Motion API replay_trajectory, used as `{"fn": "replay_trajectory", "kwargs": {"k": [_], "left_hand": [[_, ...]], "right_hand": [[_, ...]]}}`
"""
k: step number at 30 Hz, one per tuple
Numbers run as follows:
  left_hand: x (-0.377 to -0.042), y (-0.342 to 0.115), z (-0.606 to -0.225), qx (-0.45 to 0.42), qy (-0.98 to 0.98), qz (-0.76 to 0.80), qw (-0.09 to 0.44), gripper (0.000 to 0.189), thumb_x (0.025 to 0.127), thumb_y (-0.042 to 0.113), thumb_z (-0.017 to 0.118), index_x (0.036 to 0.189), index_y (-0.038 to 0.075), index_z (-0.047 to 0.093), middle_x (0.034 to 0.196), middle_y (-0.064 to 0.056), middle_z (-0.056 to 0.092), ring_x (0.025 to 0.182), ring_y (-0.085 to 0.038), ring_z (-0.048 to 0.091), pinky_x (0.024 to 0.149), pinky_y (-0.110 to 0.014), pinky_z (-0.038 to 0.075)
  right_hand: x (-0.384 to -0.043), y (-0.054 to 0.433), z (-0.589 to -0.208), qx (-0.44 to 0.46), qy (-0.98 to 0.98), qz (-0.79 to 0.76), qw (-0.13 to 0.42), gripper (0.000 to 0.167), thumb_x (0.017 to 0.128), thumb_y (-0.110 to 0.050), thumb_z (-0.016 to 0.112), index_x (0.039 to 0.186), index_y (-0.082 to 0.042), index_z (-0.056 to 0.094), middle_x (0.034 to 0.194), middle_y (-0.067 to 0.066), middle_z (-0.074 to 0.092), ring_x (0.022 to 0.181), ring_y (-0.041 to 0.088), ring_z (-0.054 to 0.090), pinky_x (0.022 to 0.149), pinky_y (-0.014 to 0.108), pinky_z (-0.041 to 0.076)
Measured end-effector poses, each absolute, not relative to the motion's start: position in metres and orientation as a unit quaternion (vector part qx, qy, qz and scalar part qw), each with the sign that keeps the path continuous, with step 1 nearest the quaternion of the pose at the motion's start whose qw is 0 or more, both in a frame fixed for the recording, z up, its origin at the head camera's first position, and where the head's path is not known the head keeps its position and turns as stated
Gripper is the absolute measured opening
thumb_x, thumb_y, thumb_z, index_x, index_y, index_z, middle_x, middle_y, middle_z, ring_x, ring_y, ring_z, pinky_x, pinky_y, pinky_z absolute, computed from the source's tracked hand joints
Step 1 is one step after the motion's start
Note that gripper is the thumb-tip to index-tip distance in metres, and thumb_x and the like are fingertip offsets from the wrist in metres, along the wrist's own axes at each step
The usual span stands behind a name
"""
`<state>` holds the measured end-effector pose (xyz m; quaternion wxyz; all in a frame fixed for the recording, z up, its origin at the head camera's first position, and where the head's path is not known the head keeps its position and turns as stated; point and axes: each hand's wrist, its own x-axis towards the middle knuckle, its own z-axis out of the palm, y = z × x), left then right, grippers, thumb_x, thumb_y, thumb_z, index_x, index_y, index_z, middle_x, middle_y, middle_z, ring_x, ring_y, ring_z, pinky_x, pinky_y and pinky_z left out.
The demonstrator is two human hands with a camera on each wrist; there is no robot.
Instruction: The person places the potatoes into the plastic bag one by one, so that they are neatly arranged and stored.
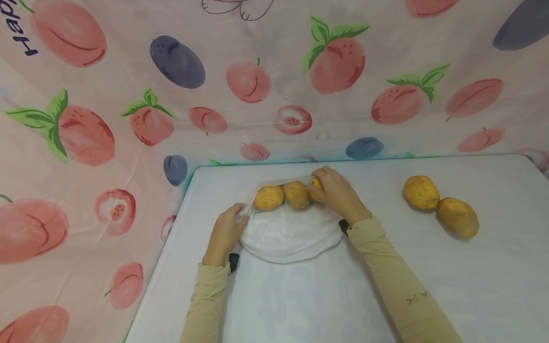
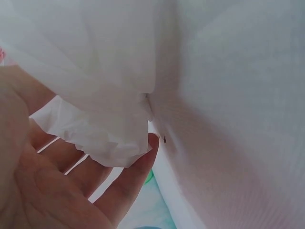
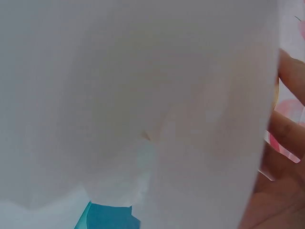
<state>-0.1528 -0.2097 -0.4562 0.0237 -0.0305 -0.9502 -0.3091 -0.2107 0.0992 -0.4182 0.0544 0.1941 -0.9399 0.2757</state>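
White bag [image 1: 291, 238], on the white surface [image 1: 300, 300], left of centre. Left hand [image 1: 225, 233]: grip closed on the bag's left edge; the left wrist view alone shows the plastic between thumb and parted fingers. Loose pair of potatoes [image 1: 421, 193]: well to the right, touching, head view only. Two bag-side potatoes [image 1: 269, 198]: along the bag's far edge. Right hand [image 1: 339, 193]: grip curled around a third potato [image 1: 316, 189], just right of them; white plastic fills most of the right wrist view. Far: fruit-print cloth [image 1: 266, 47].
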Motion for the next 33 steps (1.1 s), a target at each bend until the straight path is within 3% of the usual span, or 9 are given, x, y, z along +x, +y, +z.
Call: {"fn": "replay_trajectory", "kwargs": {"k": [15,24,33], "left_hand": [[-0.153,-0.207,-0.455,-0.031,-0.950,-0.309,0.023,0.038,0.096,0.016,0.065,0.132,0.003,0.060,0.134,-0.017,0.062,0.126,-0.035,0.057,0.107,-0.050,0.045],[-0.153,-0.208,-0.454,-0.029,-0.951,-0.307,0.023,0.038,0.096,0.017,0.066,0.131,0.004,0.060,0.133,-0.016,0.063,0.126,-0.034,0.058,0.107,-0.050,0.045],[-0.153,-0.209,-0.455,-0.029,-0.952,-0.302,0.024,0.037,0.096,0.017,0.065,0.130,0.003,0.061,0.133,-0.016,0.063,0.125,-0.035,0.058,0.106,-0.050,0.046]], "right_hand": [[-0.215,0.096,-0.414,0.180,-0.941,0.281,0.056,0.038,0.096,-0.027,0.068,0.118,0.003,0.064,0.120,0.021,0.063,0.116,0.038,0.060,0.102,0.052,0.048],[-0.212,0.099,-0.412,0.195,-0.940,0.279,0.015,0.050,0.088,-0.025,0.077,0.125,0.004,0.061,0.125,0.021,0.062,0.118,0.036,0.058,0.105,0.051,0.046],[-0.210,0.100,-0.407,0.192,-0.949,0.251,-0.008,0.052,0.088,-0.026,0.075,0.129,0.004,0.061,0.121,0.020,0.063,0.100,0.032,0.060,0.088,0.047,0.052]]}}
